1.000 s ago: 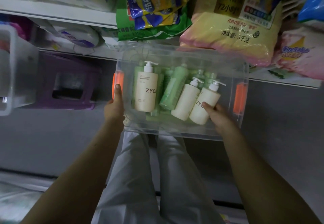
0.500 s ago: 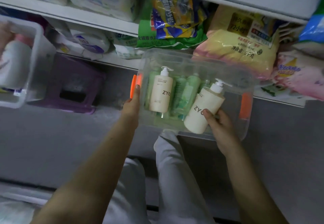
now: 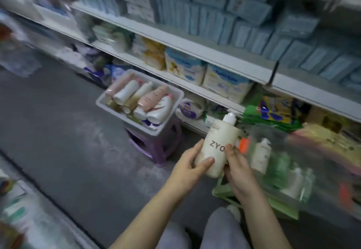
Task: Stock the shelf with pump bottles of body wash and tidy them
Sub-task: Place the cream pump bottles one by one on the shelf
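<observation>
**A:** What's on the left?

**B:** A grey tub (image 3: 117, 114) of pink and white bottles lying jumbled. It sits on a purple stool (image 3: 156, 151) on the floor, close to the shelf (image 3: 195, 50).

**A:** And the hands?

**B:** The left hand (image 3: 187, 167) is wrapped round the lower part of the pump bottle (image 3: 216, 145), with its thumb lying across the front near the base.

**A:** What does the bottle look like?

**B:** It has a cream, rounded body and a white pump head (image 3: 230, 117). The dark letters "ZYO" show on the front. It is held in the air over the floor, near the low shelves, and tilts so the pump points far and a little right.

**A:** The other hand?

**B:** The right hand (image 3: 237, 172) grips the bottle's right side, with its thumb beside the lettering.

**A:** Further right?

**B:** A clear box (image 3: 320, 170) with an orange latch (image 3: 244, 145), badly blurred. There are cream and green bottles inside.
</observation>
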Tool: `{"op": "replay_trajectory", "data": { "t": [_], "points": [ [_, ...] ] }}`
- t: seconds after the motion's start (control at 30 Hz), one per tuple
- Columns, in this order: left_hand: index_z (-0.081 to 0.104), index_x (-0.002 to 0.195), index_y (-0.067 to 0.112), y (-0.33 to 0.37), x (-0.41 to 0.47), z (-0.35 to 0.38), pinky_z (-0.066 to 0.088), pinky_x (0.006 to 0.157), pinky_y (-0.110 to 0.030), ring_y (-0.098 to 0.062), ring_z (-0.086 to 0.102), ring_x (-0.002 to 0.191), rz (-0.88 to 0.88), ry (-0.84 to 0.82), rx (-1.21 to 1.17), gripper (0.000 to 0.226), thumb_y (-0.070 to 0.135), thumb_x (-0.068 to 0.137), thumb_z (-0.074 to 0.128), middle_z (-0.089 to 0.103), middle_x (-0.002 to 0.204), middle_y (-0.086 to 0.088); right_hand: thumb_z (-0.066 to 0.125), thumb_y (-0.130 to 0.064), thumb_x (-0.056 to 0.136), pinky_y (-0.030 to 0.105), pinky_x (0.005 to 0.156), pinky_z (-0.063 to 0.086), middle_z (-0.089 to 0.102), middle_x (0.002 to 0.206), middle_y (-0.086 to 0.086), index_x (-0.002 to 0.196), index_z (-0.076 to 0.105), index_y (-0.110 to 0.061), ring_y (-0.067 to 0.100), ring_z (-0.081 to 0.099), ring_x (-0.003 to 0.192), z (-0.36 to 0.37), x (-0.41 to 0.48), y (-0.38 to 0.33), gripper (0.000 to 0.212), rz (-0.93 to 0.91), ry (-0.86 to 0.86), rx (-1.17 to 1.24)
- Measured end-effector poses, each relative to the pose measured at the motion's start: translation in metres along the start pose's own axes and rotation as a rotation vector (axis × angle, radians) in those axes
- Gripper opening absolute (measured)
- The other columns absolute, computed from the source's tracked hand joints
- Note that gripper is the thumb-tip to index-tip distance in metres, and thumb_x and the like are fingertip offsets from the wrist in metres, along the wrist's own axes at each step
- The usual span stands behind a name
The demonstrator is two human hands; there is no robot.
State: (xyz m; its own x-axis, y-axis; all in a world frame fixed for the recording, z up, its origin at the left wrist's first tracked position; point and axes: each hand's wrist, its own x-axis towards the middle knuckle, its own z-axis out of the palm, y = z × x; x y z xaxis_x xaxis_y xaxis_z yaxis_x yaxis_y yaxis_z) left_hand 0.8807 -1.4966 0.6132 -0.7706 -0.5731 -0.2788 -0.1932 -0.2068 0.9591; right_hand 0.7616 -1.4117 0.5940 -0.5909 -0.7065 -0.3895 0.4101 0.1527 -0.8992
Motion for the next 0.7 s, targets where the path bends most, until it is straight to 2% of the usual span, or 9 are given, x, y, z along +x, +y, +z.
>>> {"op": "replay_trajectory", "data": {
  "t": [0.07, 0.17, 0.23, 0.33, 0.47, 0.6, 0.7],
  "points": [
    [0.048, 0.131, 0.039, 0.019, -0.019, -0.035, 0.044, 0.106, -0.028, 0.001, 0.056, 0.119, 0.005, 0.099, -0.054, 0.054, 0.02, 0.086, 0.071, 0.06, 0.13, 0.013, 0.079, -0.073, 0.053, 0.04, 0.092, 0.056, 0.072, 0.114, 0.01, 0.124, 0.06, -0.009, 0.024, 0.068, 0.106, 0.046, 0.001, -0.02, 0.097, -0.012, -0.111, 0.019],
    [0.047, 0.14, 0.034, 0.046, -0.037, -0.084, 0.046, 0.106, -0.038, -0.01, 0.056, 0.124, 0.059, 0.217, -0.099, 0.066, 0.023, 0.081, 0.074, 0.059, 0.135, 0.007, 0.068, -0.053, 0.072, 0.036, 0.088, 0.058, 0.072, 0.113, 0.011, 0.13, 0.056, -0.007, 0.024, 0.069, 0.105, 0.104, 0.006, -0.051, 0.076, -0.02, -0.265, 0.034],
    [0.049, 0.137, 0.036, 0.063, -0.042, -0.114, 0.05, 0.099, -0.032, -0.009, 0.06, 0.119, 0.107, 0.27, -0.114, 0.061, 0.018, 0.085, 0.073, 0.062, 0.13, 0.007, 0.065, -0.048, 0.078, 0.042, 0.094, 0.054, 0.069, 0.12, 0.013, 0.133, 0.054, -0.011, 0.029, 0.065, 0.112, 0.136, 0.014, -0.07, 0.068, -0.026, -0.367, 0.002],
    [0.05, 0.136, 0.036, 0.084, -0.042, -0.152, 0.053, 0.095, -0.031, -0.012, 0.061, 0.116, 0.171, 0.355, -0.122, 0.057, 0.016, 0.087, 0.071, 0.064, 0.127, 0.006, 0.071, -0.056, 0.079, 0.052, 0.102, 0.045, 0.065, 0.127, 0.015, 0.136, 0.054, -0.017, 0.034, 0.059, 0.121, 0.18, 0.031, -0.096, 0.071, -0.055, -0.507, -0.068],
    [0.052, 0.136, 0.029, 0.109, -0.025, -0.199, 0.052, 0.098, -0.037, -0.014, 0.063, 0.114, 0.199, 0.478, -0.137, 0.063, 0.026, 0.078, 0.077, 0.067, 0.123, 0.002, 0.058, -0.047, 0.093, 0.058, 0.099, 0.044, 0.069, 0.118, 0.017, 0.127, 0.061, -0.016, 0.039, 0.061, 0.115, 0.236, 0.069, -0.126, 0.046, -0.12, -0.528, -0.127],
    [0.057, 0.129, 0.033, 0.131, 0.018, -0.249, 0.055, 0.093, -0.035, -0.013, 0.065, 0.109, 0.22, 0.534, -0.097, 0.06, 0.024, 0.074, 0.078, 0.066, 0.123, 0.005, 0.066, -0.036, 0.08, 0.041, 0.086, 0.058, 0.074, 0.108, 0.008, 0.118, 0.064, -0.017, 0.028, 0.069, 0.104, 0.286, 0.116, -0.15, 0.043, -0.121, -0.518, -0.14],
    [0.058, 0.126, 0.035, 0.145, 0.043, -0.277, 0.056, 0.081, -0.027, -0.01, 0.067, 0.1, 0.215, 0.536, -0.061, 0.058, 0.016, 0.076, 0.082, 0.068, 0.115, 0.009, 0.069, -0.034, 0.074, 0.039, 0.086, 0.057, 0.075, 0.103, 0.006, 0.115, 0.065, -0.015, 0.024, 0.071, 0.098, 0.311, 0.147, -0.158, 0.046, -0.109, -0.497, -0.101]
  ]
}}
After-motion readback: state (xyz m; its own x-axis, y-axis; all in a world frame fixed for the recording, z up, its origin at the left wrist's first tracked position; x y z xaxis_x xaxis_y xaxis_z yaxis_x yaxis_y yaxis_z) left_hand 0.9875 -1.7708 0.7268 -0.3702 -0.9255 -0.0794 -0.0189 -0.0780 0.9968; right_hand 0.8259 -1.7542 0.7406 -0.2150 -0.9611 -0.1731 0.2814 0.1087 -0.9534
